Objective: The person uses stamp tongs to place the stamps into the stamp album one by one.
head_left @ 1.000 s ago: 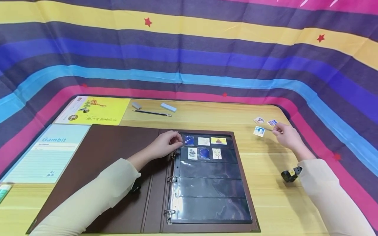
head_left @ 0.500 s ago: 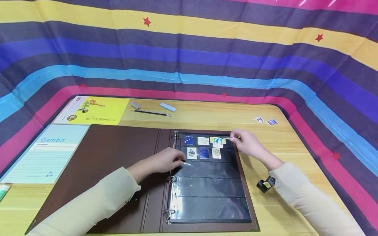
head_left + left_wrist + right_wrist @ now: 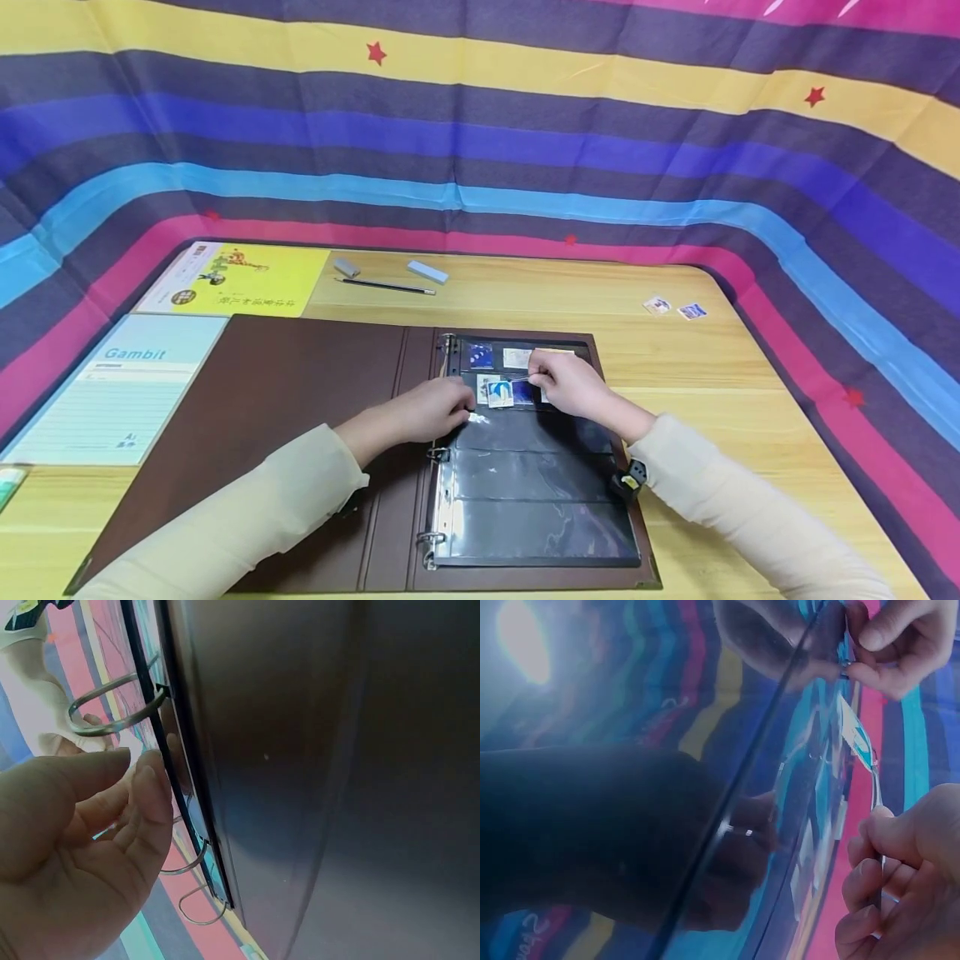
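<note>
My right hand [image 3: 567,383] holds metal tweezers [image 3: 877,787] between thumb and fingers. Their tips grip a small blue-and-white stamp [image 3: 500,393], which overlaps the second row of stamps on the black pocket page [image 3: 540,477]. That page sits on metal rings in an open brown stamp album [image 3: 315,367]. At the ring side, my left hand [image 3: 433,410] has thumb and fingertips pinched at the left end of the third pocket strip, where the clear film gleams. Several stamps fill the top two rows; the right hand partly covers some of them.
Two loose stamps [image 3: 657,306] lie at the back right of the wooden table [image 3: 675,367]. A pencil [image 3: 386,287], an eraser [image 3: 428,272] and a small grey block [image 3: 347,267] lie behind the album. A yellow booklet [image 3: 277,279] and a Gambit notebook [image 3: 120,400] are at left.
My right hand has carried the stamp in the tweezers from the table at right to over the page's second row. My left hand has moved down from the top row to the third strip.
</note>
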The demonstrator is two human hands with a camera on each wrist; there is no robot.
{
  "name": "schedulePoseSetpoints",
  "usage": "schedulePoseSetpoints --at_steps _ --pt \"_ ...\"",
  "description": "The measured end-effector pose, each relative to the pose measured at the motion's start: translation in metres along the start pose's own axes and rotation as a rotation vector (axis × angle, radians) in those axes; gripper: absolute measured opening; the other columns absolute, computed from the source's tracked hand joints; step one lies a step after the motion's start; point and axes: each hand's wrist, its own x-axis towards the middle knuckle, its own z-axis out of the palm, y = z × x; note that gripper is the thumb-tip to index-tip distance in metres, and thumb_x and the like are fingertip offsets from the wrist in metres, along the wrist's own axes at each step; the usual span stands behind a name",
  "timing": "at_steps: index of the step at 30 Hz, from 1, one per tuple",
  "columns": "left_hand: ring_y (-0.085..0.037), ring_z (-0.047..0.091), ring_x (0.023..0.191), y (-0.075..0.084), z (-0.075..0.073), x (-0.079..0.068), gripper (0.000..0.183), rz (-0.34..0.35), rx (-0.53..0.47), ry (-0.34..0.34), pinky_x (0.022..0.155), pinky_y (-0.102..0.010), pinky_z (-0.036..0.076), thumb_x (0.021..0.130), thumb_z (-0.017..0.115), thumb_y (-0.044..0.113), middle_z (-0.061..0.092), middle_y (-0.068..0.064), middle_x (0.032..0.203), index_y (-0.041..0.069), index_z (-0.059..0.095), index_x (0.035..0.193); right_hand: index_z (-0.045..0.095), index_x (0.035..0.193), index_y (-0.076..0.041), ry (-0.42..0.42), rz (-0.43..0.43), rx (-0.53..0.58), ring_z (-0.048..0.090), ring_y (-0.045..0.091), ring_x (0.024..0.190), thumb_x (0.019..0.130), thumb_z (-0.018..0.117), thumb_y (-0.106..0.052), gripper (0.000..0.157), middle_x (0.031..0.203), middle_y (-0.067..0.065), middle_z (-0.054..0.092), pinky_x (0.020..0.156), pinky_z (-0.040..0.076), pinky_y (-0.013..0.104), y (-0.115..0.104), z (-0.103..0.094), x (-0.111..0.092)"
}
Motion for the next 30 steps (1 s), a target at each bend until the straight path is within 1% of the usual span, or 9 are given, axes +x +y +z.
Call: schedulePoseSetpoints --at_steps 3,8,10,12,14,17,19,24,30 --pt "-0.01 0.045 0.071 0.0 -0.001 0.002 0.008 0.002 0.027 0.016 0.064 -0.025 0.039 0.079 0.051 0.009 0.046 0.003 0.08 0.008 0.059 0.082 0.046 0.069 -0.017 -0.012 0.013 -0.011 0.038 0.01 0.052 0.078 0.057 -0.012 0.014 0.056 -0.007 0.039 0.05 0.03 0.025 -0.002 0.003 0.001" --pt "-0.009 0.041 0.067 -0.002 -0.002 0.004 0.005 0.004 0.02 0.021 0.061 -0.024 0.037 0.077 0.053 0.008 0.043 0.004 0.076 0.011 0.055 0.074 0.045 0.068 -0.018 -0.031 -0.001 -0.01 0.038 0.011 0.053 0.078 0.057 -0.013 0.016 0.056 -0.008 0.039 0.052 0.031 0.026 -0.005 0.006 0.0" --pt "-0.009 0.041 0.066 -0.004 -0.002 0.005 0.006 0.007 0.008 0.02 0.061 -0.024 0.037 0.077 0.054 0.009 0.043 0.004 0.075 0.013 0.053 0.072 0.044 0.067 -0.018 -0.036 -0.009 -0.011 0.038 0.01 0.054 0.077 0.057 -0.013 0.017 0.056 -0.008 0.04 0.054 0.032 0.027 -0.006 0.008 0.0" --pt "-0.009 0.041 0.065 -0.005 -0.001 0.006 0.008 0.01 -0.007 0.022 0.06 -0.023 0.036 0.076 0.054 0.009 0.043 0.005 0.073 0.014 0.052 0.071 0.044 0.066 -0.018 -0.042 -0.019 -0.015 0.039 0.01 0.054 0.077 0.057 -0.012 0.018 0.056 -0.009 0.041 0.061 0.034 0.028 -0.007 0.009 -0.002" --pt "-0.009 0.041 0.064 -0.007 0.0 0.007 0.008 0.005 -0.03 0.022 0.06 -0.023 0.036 0.076 0.055 0.009 0.043 0.005 0.072 0.014 0.051 0.071 0.043 0.066 -0.018 -0.063 -0.026 -0.015 0.039 0.009 0.054 0.078 0.057 -0.012 0.019 0.058 -0.009 0.041 0.062 0.034 0.028 -0.008 0.009 -0.004" --pt "-0.009 0.042 0.065 -0.008 0.001 0.007 0.008 -0.006 -0.061 0.025 0.061 -0.023 0.036 0.076 0.055 0.008 0.043 0.006 0.071 0.013 0.052 0.071 0.044 0.066 -0.019 -0.107 -0.032 -0.014 0.039 0.009 0.053 0.078 0.056 -0.013 0.018 0.057 -0.008 0.04 0.058 0.035 0.026 -0.011 0.009 -0.007" --pt "-0.01 0.042 0.066 -0.009 0.002 0.007 0.008 -0.014 -0.086 0.029 0.061 -0.024 0.037 0.076 0.055 0.007 0.044 0.006 0.071 0.012 0.052 0.071 0.044 0.066 -0.019 -0.132 -0.033 -0.012 0.039 0.009 0.053 0.078 0.056 -0.013 0.018 0.057 -0.008 0.041 0.051 0.033 0.024 -0.013 0.009 -0.009" --pt "-0.01 0.043 0.066 -0.009 0.002 0.007 0.008 -0.028 -0.14 0.039 0.061 -0.024 0.037 0.075 0.055 0.004 0.045 0.004 0.07 0.011 0.052 0.071 0.045 0.066 -0.02 -0.135 -0.08 -0.045 0.039 0.008 0.055 0.078 0.056 -0.012 0.018 0.058 -0.01 0.042 0.052 0.033 0.023 -0.016 0.008 -0.008" --pt "-0.009 0.042 0.066 -0.009 0.004 0.007 0.007 -0.045 -0.168 0.042 0.061 -0.023 0.037 0.074 0.053 0.002 0.045 0.004 0.07 0.009 0.054 0.073 0.047 0.066 -0.019 -0.156 -0.148 -0.064 0.04 0.007 0.056 0.077 0.056 -0.009 0.018 0.061 -0.011 0.043 0.052 0.033 0.023 -0.017 0.008 -0.004"
